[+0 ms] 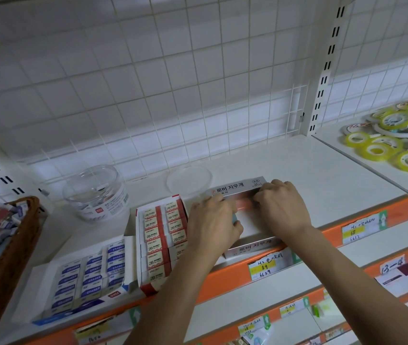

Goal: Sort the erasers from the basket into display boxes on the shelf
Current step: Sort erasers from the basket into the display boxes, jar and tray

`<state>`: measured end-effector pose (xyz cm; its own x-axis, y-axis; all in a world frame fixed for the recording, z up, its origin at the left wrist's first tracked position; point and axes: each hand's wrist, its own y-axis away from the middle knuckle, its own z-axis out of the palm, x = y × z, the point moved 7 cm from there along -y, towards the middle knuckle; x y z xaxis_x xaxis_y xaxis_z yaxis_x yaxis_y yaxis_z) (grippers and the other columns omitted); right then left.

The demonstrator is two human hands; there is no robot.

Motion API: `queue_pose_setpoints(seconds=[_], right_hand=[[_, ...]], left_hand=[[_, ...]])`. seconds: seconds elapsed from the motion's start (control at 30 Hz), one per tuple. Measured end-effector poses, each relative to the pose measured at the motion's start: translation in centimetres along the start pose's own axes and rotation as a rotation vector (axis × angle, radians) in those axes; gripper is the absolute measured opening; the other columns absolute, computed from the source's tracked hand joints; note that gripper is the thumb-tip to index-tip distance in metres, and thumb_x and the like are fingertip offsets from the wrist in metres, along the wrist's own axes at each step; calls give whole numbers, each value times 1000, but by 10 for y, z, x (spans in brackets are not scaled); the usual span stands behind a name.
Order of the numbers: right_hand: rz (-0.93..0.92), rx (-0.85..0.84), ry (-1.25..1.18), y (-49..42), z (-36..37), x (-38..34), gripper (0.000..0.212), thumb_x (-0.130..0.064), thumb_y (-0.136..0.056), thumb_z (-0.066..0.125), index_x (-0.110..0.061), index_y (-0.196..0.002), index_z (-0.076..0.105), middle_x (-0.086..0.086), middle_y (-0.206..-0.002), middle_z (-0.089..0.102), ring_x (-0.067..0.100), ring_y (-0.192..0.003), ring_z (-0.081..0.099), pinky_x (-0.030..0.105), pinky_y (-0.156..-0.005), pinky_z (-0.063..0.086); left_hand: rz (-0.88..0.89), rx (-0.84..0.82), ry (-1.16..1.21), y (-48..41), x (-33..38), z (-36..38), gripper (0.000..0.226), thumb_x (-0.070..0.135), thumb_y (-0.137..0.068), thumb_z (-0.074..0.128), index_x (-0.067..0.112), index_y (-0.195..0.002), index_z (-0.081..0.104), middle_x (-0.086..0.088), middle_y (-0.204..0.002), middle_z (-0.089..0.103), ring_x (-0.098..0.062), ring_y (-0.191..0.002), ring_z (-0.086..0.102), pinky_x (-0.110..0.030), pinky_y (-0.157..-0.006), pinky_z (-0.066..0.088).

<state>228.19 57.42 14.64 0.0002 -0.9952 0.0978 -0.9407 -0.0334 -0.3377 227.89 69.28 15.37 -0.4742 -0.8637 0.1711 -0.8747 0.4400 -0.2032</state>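
Both hands are over the silver display box [255, 245], which sits at the front edge of the white shelf [322, 170] with its lid flap standing up at the back.

The left hand [212, 220] lies over the box's left side. Its fingers are curled inward, and a small blue-grey eraser [235, 219] shows from under them, held against the palm side of the hand just above the box's pale floor.

The right hand [280, 207] reaches to the box's back right. Its fingers [262, 194] are bent sharply at the knuckles, with the tips down on a pinkish eraser [244, 203] lying along the back wall under the lid flap. The tips are hidden, so I cannot tell whether they pinch that eraser or only press on it.

Just left of the silver box, and touching it, is a red-and-white box [163, 235] filled with two columns of erasers marked 2B. Further left of that is a flat blue-and-white box [86, 277] with rows of blue-labelled erasers. Well to the left of the silver box, a brown wicker basket [6, 257] holds a loose heap of mixed erasers.

Behind the silver box a clear round lid [189, 180] lies flat, and a clear plastic jar [96, 195] stands behind and to the left. Far to the right is a pile of yellow tape rolls [396, 135]. Below the box's front, handwritten price labels [265, 266] are on the orange shelf edge.
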Motion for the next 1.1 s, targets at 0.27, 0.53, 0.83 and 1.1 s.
queue_pose_setpoints(seconds=[0.27, 0.53, 0.83, 1.1], right_hand=[[29, -40, 5, -2, -10, -9, 11, -2, -73, 61, -11, -66, 62, 9, -70, 63, 28, -70, 58, 31, -63, 29], [1, 123, -6, 1, -16, -15, 34, 6, -24, 72, -13, -33, 45, 6, -34, 44, 22, -27, 41, 21, -45, 22], [8, 77, -108, 0, -1, -11, 27, -8, -46, 80, -14, -42, 54, 3, -48, 54, 23, -43, 48, 25, -47, 33], [41, -11, -148, 0, 1, -13, 41, -49, -75, 57, -12, -93, 61, 6, -99, 60, 27, -95, 53, 34, -83, 38]], left_hand=[[-3, 9, 3, 0, -1, 0, 27, 42, -88, 53, 25, -100, 71, 1, -101, 60, -19, -101, 51, -31, -79, 41], [14, 61, 20, 3, -2, -2, 25, 35, -93, 50, 24, -103, 70, 1, -105, 59, -19, -102, 53, -31, -81, 41], [-86, 126, 82, 7, -13, -5, 29, 6, -82, 53, 16, -100, 72, 1, -107, 61, -21, -104, 46, -27, -92, 40], [-96, 142, 85, 5, -15, -7, 20, 5, -81, 58, 15, -87, 75, -2, -100, 64, -24, -101, 49, -26, -86, 40]])
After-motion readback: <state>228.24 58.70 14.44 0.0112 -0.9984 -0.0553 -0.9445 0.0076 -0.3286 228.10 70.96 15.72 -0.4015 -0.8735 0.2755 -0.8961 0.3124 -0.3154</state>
